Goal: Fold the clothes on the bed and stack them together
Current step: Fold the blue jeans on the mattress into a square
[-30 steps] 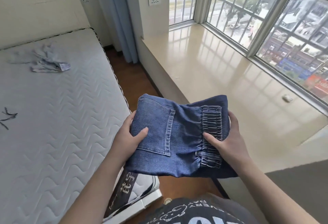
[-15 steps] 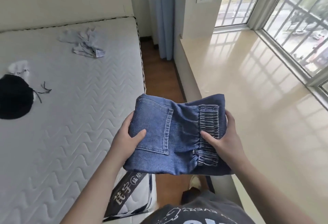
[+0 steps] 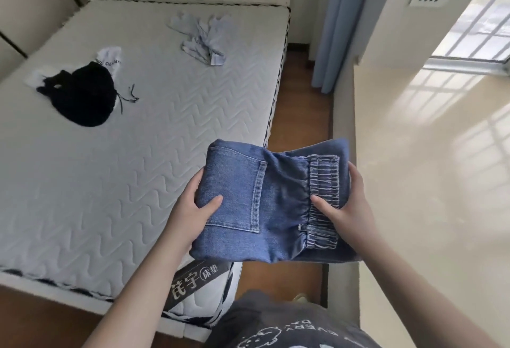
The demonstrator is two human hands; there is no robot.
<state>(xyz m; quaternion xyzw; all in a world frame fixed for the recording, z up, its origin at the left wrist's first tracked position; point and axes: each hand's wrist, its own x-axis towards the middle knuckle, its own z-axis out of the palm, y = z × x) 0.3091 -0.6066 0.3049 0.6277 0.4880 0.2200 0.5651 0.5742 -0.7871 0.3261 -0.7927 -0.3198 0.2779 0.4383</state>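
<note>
View swung left since earlier frame: more bed (image 3: 116,182) visible, window mostly out at right. Folded jeans (image 3: 265,204) unchanged at centre frame, off mattress edge, held in air. Left hand (image 3: 193,209) and right hand (image 3: 347,207) each grip one side, thumbs on top. Left to fold: black garment (image 3: 82,96) with white socks (image 3: 109,55) upper left, pale blue garment (image 3: 204,36) top centre. No stack yet, no containers seen.
</note>
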